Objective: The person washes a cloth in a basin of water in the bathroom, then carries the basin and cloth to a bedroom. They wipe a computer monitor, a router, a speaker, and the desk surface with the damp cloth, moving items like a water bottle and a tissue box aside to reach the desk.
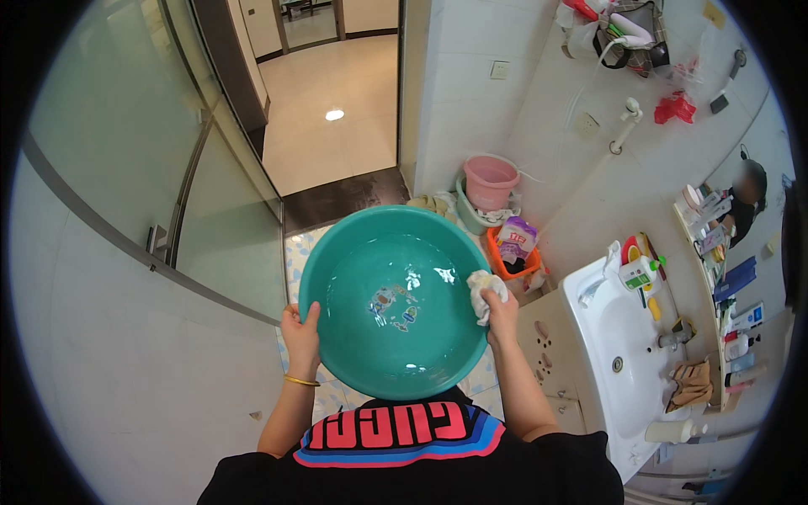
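A large round teal plastic basin (391, 353) is held level in front of my body. Its inside glistens with what looks like shallow water, over printed cartoon pictures (391, 306) on the bottom. My left hand (301, 338) grips the left rim, thumb on top and fingers under the outer side. On the right rim, my right hand (502, 315) presses a crumpled white cloth (486, 291) against the basin; its lower fingers are partly hidden.
To the right stands a white washbasin (622, 328) with a faucet (674, 341). Pink bucket (489, 183) and orange basket (512, 255) sit on the floor ahead. A glass door (214, 221) stands at the left, beside a doorway with a dark sill (344, 196). A shelf (702, 265) holds bottles.
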`<act>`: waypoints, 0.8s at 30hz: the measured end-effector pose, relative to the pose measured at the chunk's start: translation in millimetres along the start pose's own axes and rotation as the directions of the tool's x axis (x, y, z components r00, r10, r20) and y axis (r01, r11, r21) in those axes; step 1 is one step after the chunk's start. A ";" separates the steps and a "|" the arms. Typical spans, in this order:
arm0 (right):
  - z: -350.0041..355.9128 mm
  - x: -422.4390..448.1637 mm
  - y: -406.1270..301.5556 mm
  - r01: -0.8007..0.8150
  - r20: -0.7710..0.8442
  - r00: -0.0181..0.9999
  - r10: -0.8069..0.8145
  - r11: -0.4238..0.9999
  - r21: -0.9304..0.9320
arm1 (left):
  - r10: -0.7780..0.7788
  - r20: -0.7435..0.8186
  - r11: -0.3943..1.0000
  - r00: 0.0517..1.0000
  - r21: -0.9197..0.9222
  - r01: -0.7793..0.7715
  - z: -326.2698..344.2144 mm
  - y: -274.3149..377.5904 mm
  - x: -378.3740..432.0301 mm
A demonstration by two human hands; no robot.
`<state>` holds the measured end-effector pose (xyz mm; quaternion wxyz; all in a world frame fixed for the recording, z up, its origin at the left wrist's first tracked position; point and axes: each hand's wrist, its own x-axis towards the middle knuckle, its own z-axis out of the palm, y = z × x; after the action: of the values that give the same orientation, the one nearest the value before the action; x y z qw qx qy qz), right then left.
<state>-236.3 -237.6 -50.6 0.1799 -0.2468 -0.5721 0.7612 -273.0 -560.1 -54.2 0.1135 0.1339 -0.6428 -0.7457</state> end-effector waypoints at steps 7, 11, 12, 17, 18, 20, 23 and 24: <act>115.1 44.3 33.1 -0.023 0.119 0.993 0.028 0.999 -0.039 | -0.026 -0.126 0.999 0.992 0.032 0.030 -57.4 3.3 80.3; 180.4 76.3 43.5 -0.090 0.199 0.975 0.095 0.995 -0.036 | -0.032 -0.226 0.997 0.974 0.056 0.045 -78.9 1.8 132.7; 193.8 87.2 48.6 -0.107 0.229 0.967 0.110 0.994 -0.026 | -0.024 -0.253 0.997 0.967 0.060 0.040 -82.3 -2.1 145.8; 265.1 139.7 63.3 -0.092 0.298 0.949 0.103 0.994 -0.053 | 0.000 -0.300 0.997 0.954 0.078 0.025 -87.9 -7.7 205.1; 280.6 152.0 61.9 -0.092 0.320 0.942 0.102 0.995 -0.044 | 0.001 -0.325 0.996 0.946 0.085 0.028 -86.2 -4.3 218.5; 309.0 175.9 60.9 -0.105 0.345 0.932 0.112 0.994 -0.041 | -0.005 -0.359 0.995 0.933 0.092 0.040 -76.2 3.4 239.7; 348.4 212.5 64.9 -0.109 0.359 0.925 0.122 0.993 -0.054 | 0.003 -0.382 0.995 0.924 0.090 0.034 -70.5 0.8 289.5; 359.8 227.8 66.7 -0.100 0.368 0.923 0.113 0.994 -0.054 | 0.004 -0.385 0.995 0.923 0.090 0.033 -69.1 -1.3 304.7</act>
<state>-630.3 -411.1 -72.9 0.0230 -0.1327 -0.5944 0.7928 -535.0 -728.1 -81.4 0.2253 0.2878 -0.6417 -0.6742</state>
